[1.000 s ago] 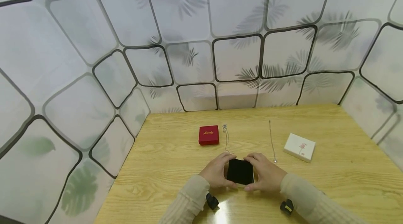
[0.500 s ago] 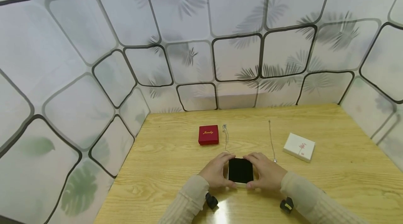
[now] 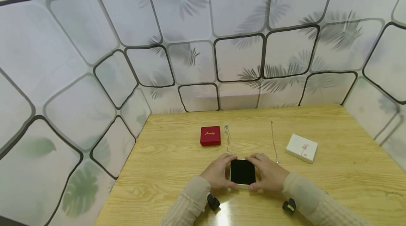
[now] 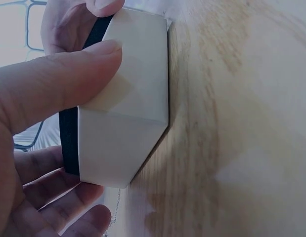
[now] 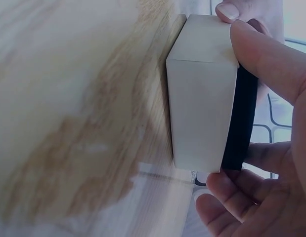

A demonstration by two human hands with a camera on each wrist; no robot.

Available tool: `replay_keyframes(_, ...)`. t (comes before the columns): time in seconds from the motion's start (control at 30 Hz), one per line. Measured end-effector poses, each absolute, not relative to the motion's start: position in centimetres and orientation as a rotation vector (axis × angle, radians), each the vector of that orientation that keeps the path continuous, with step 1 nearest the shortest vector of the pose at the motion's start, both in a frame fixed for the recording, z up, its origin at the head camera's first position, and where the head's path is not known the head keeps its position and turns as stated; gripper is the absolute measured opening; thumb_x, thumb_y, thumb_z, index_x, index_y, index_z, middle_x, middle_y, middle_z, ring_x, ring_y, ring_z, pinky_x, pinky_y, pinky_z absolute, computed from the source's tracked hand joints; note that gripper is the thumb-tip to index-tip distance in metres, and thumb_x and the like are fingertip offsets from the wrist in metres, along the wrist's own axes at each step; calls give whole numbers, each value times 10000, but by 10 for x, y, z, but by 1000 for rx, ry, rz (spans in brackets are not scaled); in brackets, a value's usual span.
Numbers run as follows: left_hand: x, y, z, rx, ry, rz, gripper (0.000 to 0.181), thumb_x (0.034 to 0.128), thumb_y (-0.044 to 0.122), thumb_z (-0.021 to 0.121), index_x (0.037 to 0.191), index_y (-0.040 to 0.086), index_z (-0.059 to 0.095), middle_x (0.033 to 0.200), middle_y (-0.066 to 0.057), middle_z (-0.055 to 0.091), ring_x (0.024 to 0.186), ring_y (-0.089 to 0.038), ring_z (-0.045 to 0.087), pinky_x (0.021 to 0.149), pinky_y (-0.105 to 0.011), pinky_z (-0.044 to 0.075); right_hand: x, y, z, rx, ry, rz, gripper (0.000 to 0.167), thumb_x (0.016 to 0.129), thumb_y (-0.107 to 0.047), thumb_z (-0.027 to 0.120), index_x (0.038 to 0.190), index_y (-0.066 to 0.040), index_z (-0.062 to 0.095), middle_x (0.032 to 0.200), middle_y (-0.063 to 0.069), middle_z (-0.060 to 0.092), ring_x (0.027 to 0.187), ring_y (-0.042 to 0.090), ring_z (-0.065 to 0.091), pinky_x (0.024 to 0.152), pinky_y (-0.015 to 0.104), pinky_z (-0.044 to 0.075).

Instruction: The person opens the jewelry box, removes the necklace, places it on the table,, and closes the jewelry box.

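Note:
A small white jewelry box base (image 4: 138,64) stands on the wooden table, a square black pad (image 3: 242,172) set in its top. The pad's edge rises slightly above the white walls in both wrist views. On the near and far edges, my left hand (image 3: 219,172) grips the box's left side with thumb and fingers. Gripping the right side the same way is my right hand (image 3: 269,173). Beyond the left hand lies a thin silver necklace (image 3: 228,139); a second chain (image 3: 274,143) with a small pendant lies beyond the right hand.
A red lidded box (image 3: 210,136) with gold lettering sits at the back left. Farther right, a white box lid (image 3: 302,148) with a pink flower print lies at an angle. A patterned cloth (image 3: 190,63) rises behind the table (image 3: 171,159).
The black pad, tilted a second ago, now sits square and level in the white box. My right thumb has moved slightly right along the near edge. The hands otherwise stay in place.

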State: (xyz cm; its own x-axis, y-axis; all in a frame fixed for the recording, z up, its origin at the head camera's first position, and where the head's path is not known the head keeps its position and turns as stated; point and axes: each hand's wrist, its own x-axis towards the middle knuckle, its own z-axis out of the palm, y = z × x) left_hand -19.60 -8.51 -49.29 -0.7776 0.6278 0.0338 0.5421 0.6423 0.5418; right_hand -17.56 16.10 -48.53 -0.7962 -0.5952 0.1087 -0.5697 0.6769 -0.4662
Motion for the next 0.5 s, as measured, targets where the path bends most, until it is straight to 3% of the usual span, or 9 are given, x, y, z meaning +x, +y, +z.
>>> replay_keyframes(0.5,-195,-86,-497,977,2687,840,977,683,461,841,1474,126,375,1411,53,413,1273,-117,432,1049,-318,398,-176,161,-484,-936,2777,-779,1003,708,-616,741,1423,4,409,1311,85,458,1174,275,495,944,488,464)
